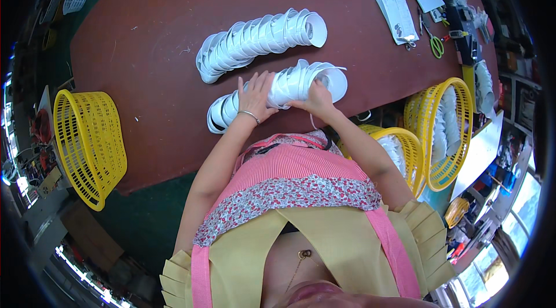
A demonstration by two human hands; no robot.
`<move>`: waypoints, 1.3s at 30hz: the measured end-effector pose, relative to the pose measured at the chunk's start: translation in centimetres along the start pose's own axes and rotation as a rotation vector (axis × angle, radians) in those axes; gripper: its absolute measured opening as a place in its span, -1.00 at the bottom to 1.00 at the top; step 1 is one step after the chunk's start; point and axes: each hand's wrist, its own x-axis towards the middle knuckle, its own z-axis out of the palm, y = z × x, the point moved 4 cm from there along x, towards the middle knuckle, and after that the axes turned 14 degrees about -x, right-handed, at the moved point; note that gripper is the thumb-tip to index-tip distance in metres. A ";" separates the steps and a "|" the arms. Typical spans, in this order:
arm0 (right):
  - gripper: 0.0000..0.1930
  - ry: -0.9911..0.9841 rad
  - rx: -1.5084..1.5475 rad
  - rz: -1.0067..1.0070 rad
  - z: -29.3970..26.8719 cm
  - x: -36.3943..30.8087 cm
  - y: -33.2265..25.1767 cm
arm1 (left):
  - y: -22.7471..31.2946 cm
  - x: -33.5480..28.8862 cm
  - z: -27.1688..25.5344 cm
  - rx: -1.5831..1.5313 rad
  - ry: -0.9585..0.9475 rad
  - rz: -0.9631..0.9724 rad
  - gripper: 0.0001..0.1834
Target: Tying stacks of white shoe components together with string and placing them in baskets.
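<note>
From my end: left hand (255, 99) lies across the near stack (289, 85) of nested white pieces, fingers spread; can't tell if it's squeezing. Right hand (317, 100) grasps the same stack by its open right end, fingertips partly hidden. Near stack lies on the red-brown table (162, 47), close to the wearer's apron (301, 160); far stack (260, 38) sits just beyond, untouched. Yellow basket (107, 140) at left.
</note>
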 end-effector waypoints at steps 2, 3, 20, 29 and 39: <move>0.00 0.111 0.050 -0.063 -1.4 0.1 0.9 | -0.6 0.1 0.0 0.013 -0.015 -0.023 0.21; 0.00 0.107 0.056 -0.062 -2.3 0.1 1.5 | -0.8 0.1 0.0 0.003 -0.005 -0.049 0.21; -0.66 -0.071 0.518 0.112 -7.2 -0.7 11.1 | 3.7 5.0 8.0 -1.108 -0.171 -0.487 -0.26; -0.73 -0.079 0.727 0.203 -5.9 -1.8 15.5 | 1.0 6.2 9.8 -1.534 0.093 -1.014 -0.14; -0.75 0.411 0.670 0.581 -8.4 -4.8 19.2 | 1.8 5.9 10.3 -1.641 0.040 -1.067 -0.24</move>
